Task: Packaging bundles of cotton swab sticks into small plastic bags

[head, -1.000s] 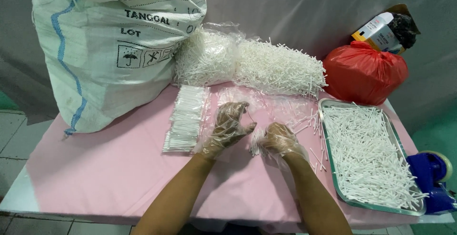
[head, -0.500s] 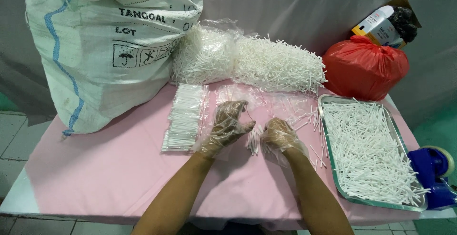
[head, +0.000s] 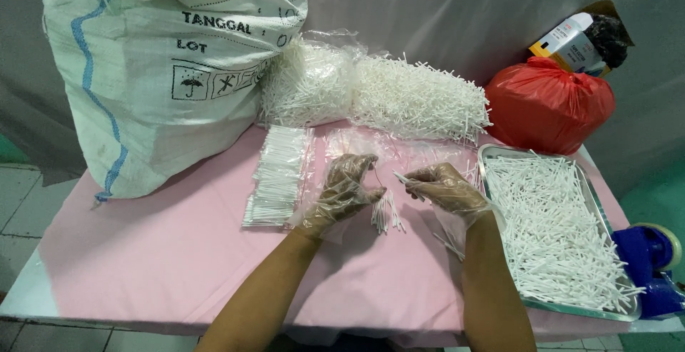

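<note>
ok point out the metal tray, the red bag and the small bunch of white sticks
metal tray (head: 487, 154), head view, bare rim corner
red bag (head: 546, 106), head view, middle of front
bunch of white sticks (head: 385, 214), head view, middle of bunch

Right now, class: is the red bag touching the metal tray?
Cannot tell. In the head view the red bag sits just behind the tray; their edges meet in the picture, but neither contact nor a gap shows plainly.

two bare forearms without sleeves, the left hand (head: 344, 194) and the right hand (head: 444, 189) each covered by a loose, crinkled, transparent disposable plastic glove whose open cuff ends in a baggy fold just past the wrist.
</note>
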